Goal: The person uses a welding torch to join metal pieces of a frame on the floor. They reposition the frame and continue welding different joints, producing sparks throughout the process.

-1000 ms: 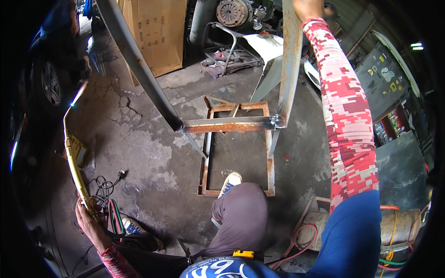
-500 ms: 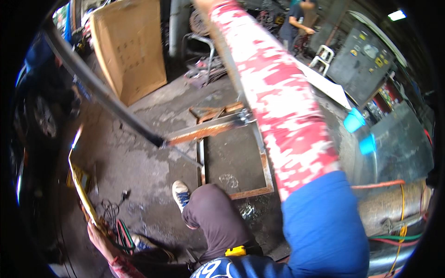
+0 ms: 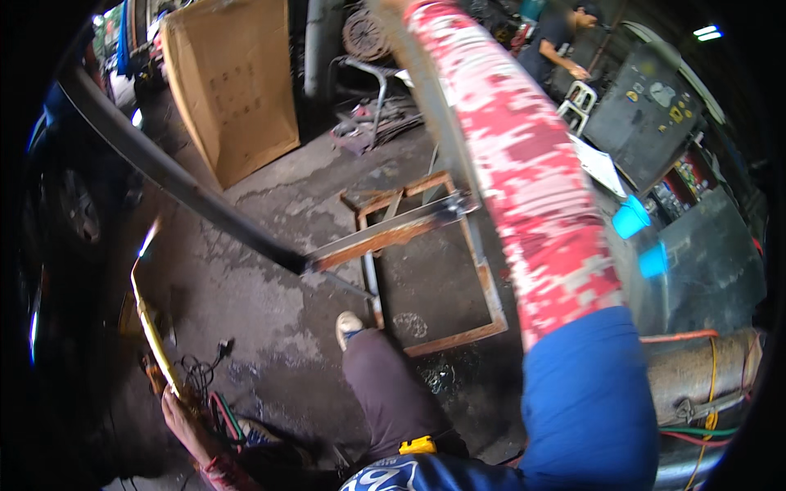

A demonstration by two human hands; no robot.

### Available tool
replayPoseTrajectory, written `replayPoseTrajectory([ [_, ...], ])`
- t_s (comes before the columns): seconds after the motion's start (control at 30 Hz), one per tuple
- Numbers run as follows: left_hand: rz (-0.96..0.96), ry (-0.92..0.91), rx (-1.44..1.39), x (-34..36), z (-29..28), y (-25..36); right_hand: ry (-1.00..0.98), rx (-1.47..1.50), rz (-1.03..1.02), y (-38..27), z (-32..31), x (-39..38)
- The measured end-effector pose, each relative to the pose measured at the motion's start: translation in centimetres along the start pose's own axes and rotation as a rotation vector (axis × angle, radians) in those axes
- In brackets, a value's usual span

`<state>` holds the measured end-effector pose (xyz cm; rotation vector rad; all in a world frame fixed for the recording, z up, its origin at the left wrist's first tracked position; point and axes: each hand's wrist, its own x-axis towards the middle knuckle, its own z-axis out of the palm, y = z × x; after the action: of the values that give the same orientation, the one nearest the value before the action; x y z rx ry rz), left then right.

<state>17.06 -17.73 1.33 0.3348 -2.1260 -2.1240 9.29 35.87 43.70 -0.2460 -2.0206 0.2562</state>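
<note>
My left hand (image 3: pixel 185 421) is closed around a yellow gas torch (image 3: pixel 158 348), its bent tip pointing up and burning with a bright flame (image 3: pixel 151 236). My right arm, in a red and white camouflage sleeve (image 3: pixel 524 155), stretches up across the view. Only a bit of my right hand (image 3: pixel 396 3) shows at the top edge, at the upper end of a steel bar (image 3: pixel 438 98); its fingers are cut off. This bar belongs to a rusty metal frame (image 3: pixel 426 350) on the floor. A rusty crosspiece (image 3: pixel 385 233) joins it to a long dark steel bar (image 3: pixel 188 192) on the left.
A large cardboard sheet (image 3: pixel 233 90) stands at the back, near a metal chair frame (image 3: pixel 378 90). A co-worker (image 3: pixel 553 49) is at the back right. Two blue buckets (image 3: pixel 630 217), a gas cylinder (image 3: pixel 696 380) and hoses lie right. Cables (image 3: pixel 201 372) lie near my left foot.
The view has shifted, so the frame sits slightly further right and lower. My left hand still holds the burning torch. My right hand stays at the bar's upper end.
</note>
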Motion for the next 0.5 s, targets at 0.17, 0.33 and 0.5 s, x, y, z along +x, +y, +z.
replayPoseTrajectory([
  [0.17, -0.119, 0.004, -0.036, -1.1, 1.4, 1.8, -0.051, 0.221, -0.094, 4.2, -2.4, 0.3],
  [0.33, -0.08, 0.067, -0.025, -1.4, 2.1, 2.2, -0.013, 0.249, -0.111, 5.6, -4.2, -1.2],
  [0.5, -0.1, 0.021, -0.006, -1.3, 1.0, 1.6, -0.052, 0.282, -0.078, 6.2, -5.2, -1.8],
])
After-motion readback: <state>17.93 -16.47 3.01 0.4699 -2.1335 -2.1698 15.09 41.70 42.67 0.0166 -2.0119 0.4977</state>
